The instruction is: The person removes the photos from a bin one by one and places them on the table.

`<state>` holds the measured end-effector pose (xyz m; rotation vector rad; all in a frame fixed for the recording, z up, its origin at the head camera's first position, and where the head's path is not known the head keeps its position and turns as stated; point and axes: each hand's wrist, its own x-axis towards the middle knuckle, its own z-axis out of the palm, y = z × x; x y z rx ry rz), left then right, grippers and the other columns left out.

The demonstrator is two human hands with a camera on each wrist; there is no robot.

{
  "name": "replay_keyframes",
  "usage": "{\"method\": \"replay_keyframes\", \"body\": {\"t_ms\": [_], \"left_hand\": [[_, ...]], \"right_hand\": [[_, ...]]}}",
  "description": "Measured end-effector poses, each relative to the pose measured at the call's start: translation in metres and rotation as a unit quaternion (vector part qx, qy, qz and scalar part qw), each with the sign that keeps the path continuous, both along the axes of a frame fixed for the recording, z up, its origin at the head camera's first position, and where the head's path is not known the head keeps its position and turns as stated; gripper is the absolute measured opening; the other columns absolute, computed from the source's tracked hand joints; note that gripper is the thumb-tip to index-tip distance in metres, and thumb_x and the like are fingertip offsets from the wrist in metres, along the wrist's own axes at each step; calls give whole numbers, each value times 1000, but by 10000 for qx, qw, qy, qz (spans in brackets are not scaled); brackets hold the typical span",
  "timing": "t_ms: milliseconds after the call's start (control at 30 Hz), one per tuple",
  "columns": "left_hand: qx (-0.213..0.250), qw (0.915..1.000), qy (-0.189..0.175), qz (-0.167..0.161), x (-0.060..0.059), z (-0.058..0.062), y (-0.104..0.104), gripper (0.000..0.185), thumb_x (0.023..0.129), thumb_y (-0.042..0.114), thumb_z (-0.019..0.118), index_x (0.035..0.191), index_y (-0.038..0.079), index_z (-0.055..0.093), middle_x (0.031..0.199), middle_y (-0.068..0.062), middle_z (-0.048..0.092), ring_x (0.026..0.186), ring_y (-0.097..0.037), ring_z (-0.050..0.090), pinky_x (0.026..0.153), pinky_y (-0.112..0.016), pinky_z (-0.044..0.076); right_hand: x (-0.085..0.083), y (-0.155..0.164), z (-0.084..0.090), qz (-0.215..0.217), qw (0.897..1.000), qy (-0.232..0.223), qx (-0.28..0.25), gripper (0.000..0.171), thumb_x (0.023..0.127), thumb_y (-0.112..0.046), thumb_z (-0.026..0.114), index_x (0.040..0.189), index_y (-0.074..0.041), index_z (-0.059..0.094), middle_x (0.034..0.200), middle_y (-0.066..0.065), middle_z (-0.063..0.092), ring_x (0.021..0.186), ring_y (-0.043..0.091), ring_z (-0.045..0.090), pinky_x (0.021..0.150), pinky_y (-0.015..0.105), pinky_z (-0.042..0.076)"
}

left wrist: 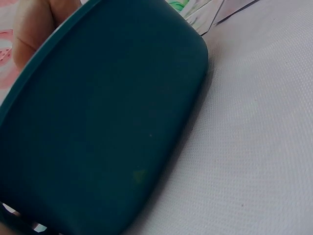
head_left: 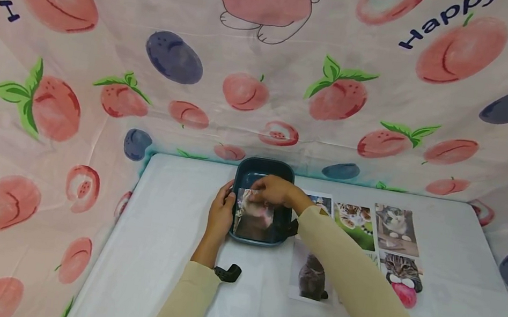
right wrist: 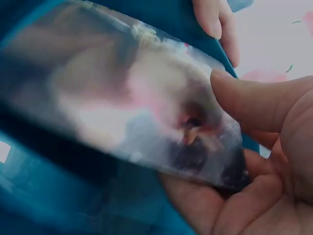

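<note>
A dark teal plastic tray (head_left: 290, 171) stands near the far edge of the table. Along its left side, my left hand (head_left: 221, 213) grips the wall, with fingertips over the rim in the right wrist view. My right hand (head_left: 279, 190) reaches into the tray and pinches a glossy animal photo card (head_left: 252, 222) between thumb and fingers. In the right wrist view the card (right wrist: 137, 98) slants across the tray, its picture blurred. The tray's outer wall (left wrist: 107, 117) fills much of the left wrist view.
Several photo cards lie in rows right of the tray, among them a tiger picture (head_left: 351, 218), a cat picture (head_left: 396, 230), a grey cat picture (head_left: 312, 280) and a tabby cat picture (head_left: 401, 274). My right sleeve (head_left: 349, 280) covers part of them. A fruit-patterned cloth (head_left: 244, 92) hangs behind the white table (head_left: 143, 251).
</note>
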<state>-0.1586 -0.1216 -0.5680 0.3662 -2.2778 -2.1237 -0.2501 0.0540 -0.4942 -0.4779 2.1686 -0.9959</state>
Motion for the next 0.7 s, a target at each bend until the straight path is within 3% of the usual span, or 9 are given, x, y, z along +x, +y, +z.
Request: {"method": "replay_keyframes", "body": {"t_ms": [167, 300, 500, 700], "left_hand": [[-13, 10000, -27, -1, 0, 1, 0, 42, 110, 25, 43, 152, 28, 48, 156, -9, 49, 144, -29, 44, 120, -52, 34], [105, 9999, 49, -48, 0, 0, 1, 42, 111, 25, 42, 153, 27, 47, 154, -10, 50, 140, -29, 49, 117, -52, 37], [76, 9999, 137, -10, 0, 0, 1, 42, 110, 25, 43, 152, 26, 48, 155, -10, 50, 143, -29, 47, 119, -51, 36], [-71, 10000, 58, 35, 0, 0, 1, 42, 110, 27, 44, 152, 28, 48, 157, -7, 48, 147, -26, 42, 122, -50, 32]], "right_hand": [[3, 7, 1, 164, 9968, 764, 150, 28, 96, -15, 70, 123, -10, 73, 96, 8, 71, 77, 18, 62, 66, 29, 53], [5, 20, 0, 91, 9927, 1198, 98, 29, 99, -20, 67, 128, -18, 72, 111, 8, 73, 89, 22, 68, 71, 32, 54], [10, 50, 6, -301, 9925, 1108, -411, 31, 102, -25, 65, 132, -23, 68, 102, 9, 73, 71, 21, 60, 64, 34, 51], [17, 88, 17, -588, 9904, 1089, -622, 33, 102, -29, 65, 135, -26, 67, 119, 5, 69, 73, 18, 58, 65, 34, 49]]}}
